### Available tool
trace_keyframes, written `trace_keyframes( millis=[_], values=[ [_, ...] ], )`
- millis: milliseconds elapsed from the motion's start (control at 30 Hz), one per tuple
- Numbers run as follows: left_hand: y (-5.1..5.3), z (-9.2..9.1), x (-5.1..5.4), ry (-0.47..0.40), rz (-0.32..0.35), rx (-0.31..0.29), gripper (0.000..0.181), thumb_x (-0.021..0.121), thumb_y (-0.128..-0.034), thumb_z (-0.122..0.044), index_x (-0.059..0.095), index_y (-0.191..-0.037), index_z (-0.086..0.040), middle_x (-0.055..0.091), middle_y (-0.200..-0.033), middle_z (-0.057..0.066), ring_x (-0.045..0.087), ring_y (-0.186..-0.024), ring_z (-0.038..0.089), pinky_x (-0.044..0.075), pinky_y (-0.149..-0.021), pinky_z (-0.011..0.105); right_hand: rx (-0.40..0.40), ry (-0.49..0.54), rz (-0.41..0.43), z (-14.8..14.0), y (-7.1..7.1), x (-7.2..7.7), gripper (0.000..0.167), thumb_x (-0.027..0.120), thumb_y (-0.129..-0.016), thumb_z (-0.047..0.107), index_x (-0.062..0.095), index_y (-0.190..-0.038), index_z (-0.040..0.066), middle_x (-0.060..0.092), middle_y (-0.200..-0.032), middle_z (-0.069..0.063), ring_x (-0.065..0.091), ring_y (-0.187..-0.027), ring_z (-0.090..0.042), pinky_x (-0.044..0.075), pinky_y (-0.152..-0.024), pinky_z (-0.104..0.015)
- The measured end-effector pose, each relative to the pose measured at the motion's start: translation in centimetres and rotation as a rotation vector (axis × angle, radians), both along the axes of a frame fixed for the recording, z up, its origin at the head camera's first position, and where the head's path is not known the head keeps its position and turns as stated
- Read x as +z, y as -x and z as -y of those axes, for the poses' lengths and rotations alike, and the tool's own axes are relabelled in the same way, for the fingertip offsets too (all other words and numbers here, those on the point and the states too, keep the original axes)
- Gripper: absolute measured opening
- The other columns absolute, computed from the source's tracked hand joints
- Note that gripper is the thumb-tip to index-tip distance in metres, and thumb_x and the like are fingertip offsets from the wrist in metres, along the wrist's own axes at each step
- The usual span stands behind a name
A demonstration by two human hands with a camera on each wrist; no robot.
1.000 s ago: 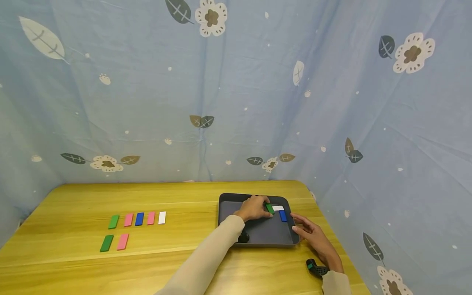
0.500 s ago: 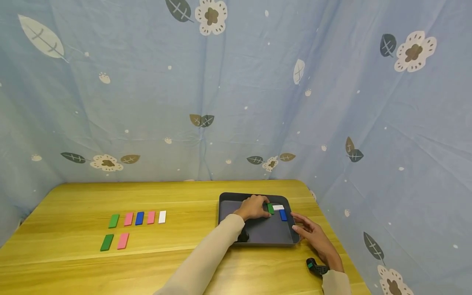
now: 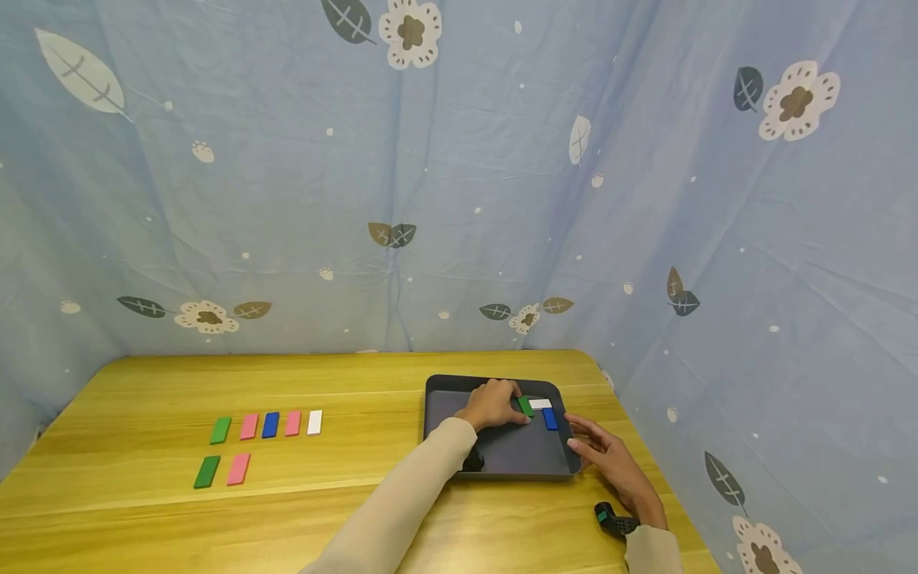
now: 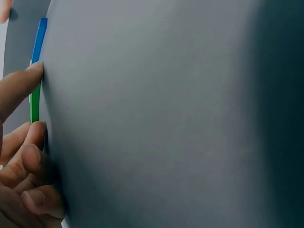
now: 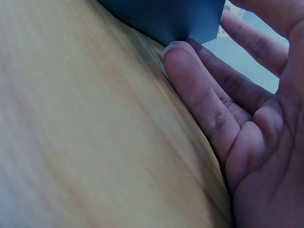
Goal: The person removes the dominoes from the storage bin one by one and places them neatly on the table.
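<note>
My left hand [image 3: 493, 405] reaches into the dark grey tray [image 3: 502, 466] and pinches a flat green block [image 3: 526, 406] between thumb and fingers. In the left wrist view, the thumb and fingertips sit at opposite ends of this green block [image 4: 34, 104]. A white block [image 3: 540, 404] lies crosswise at its right, and a blue block [image 3: 550, 419] lies below the white one. At the tray's right side is my right hand [image 3: 610, 462], its fingertips touching the rim. The right wrist view shows that hand's fingers [image 5: 190, 76] extended against the tray's outer corner [image 5: 175, 23].
To the left on the wooden table [image 3: 358, 510] lie two rows of flat blocks: green [image 3: 220, 430], pink [image 3: 249, 426], blue [image 3: 270, 425], another pink and white [image 3: 315, 422] behind, dark green [image 3: 207, 472] and pink [image 3: 239, 469] in front. A patterned curtain [image 3: 459, 159] surrounds the table.
In the left hand's pinch, the green block has turned slightly beside the white one. Both hands stay almost in the same place.
</note>
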State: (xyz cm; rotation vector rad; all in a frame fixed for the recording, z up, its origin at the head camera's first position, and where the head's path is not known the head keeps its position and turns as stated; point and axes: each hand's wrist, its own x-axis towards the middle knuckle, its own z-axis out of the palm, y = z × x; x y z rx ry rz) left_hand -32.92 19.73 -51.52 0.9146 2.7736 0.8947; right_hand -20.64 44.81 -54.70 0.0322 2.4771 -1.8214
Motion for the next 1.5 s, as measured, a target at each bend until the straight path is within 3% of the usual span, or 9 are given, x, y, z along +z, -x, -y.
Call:
trace_keyframes(
  millis=[400, 633, 767, 967, 1500],
  values=[
    [0.0, 0.2, 0.0, -0.012, -0.009, 0.005, 0.043, 0.088, -0.0840, -0.037, 0.075, -0.119, -0.014, 0.072, -0.107, 0.002, 0.062, -0.078, 0.013, 0.052, -0.071, 0.032, -0.006, -0.012, 0.000, 0.1, 0.0, 0.1, 0.052, 0.070, -0.101, 0.028, 0.054, -0.150, 0.027, 0.054, -0.145, -0.011, 0.059, -0.113, -0.032, 0.056, -0.076, -0.039],
    [-0.1, 0.6, -0.1, -0.015, 0.019, 0.011, 0.042, 0.088, -0.0841, -0.036, 0.076, -0.118, -0.014, 0.072, -0.106, 0.002, 0.061, -0.076, 0.012, 0.052, -0.071, 0.032, -0.002, -0.007, 0.007, 0.1, 0.0, -0.2, 0.053, 0.070, -0.100, 0.029, 0.053, -0.151, 0.026, 0.054, -0.145, -0.011, 0.059, -0.114, -0.031, 0.056, -0.077, -0.039],
    [0.1, 1.0, -0.2, -0.007, 0.021, -0.001, 0.041, 0.087, -0.0843, -0.035, 0.075, -0.118, -0.014, 0.072, -0.099, -0.001, 0.060, -0.073, 0.010, 0.052, -0.071, 0.031, 0.002, -0.011, 0.004, 0.1, 0.0, -0.3, 0.054, 0.070, -0.100, 0.029, 0.053, -0.151, 0.026, 0.054, -0.145, -0.011, 0.059, -0.113, -0.031, 0.056, -0.077, -0.038],
    [0.4, 1.5, 0.7, -0.048, 0.035, -0.073, 0.042, 0.085, -0.0867, -0.031, 0.073, -0.122, -0.011, 0.065, -0.075, -0.009, 0.059, -0.064, 0.006, 0.050, -0.065, 0.027, -0.001, -0.019, 0.005, 0.0, -0.1, -0.1, 0.054, 0.069, -0.100, 0.031, 0.052, -0.151, 0.027, 0.053, -0.146, -0.011, 0.059, -0.112, -0.031, 0.055, -0.077, -0.038],
    [0.0, 4.0, 3.7, -0.120, 0.010, -0.156, 0.045, 0.085, -0.0880, -0.026, 0.071, -0.127, -0.008, 0.062, -0.071, -0.008, 0.058, -0.060, 0.007, 0.048, -0.061, 0.023, -0.015, -0.046, 0.023, -0.1, 0.0, -0.2, 0.056, 0.071, -0.099, 0.035, 0.053, -0.151, 0.026, 0.052, -0.146, -0.013, 0.058, -0.113, -0.032, 0.055, -0.077, -0.038]
  ],
)
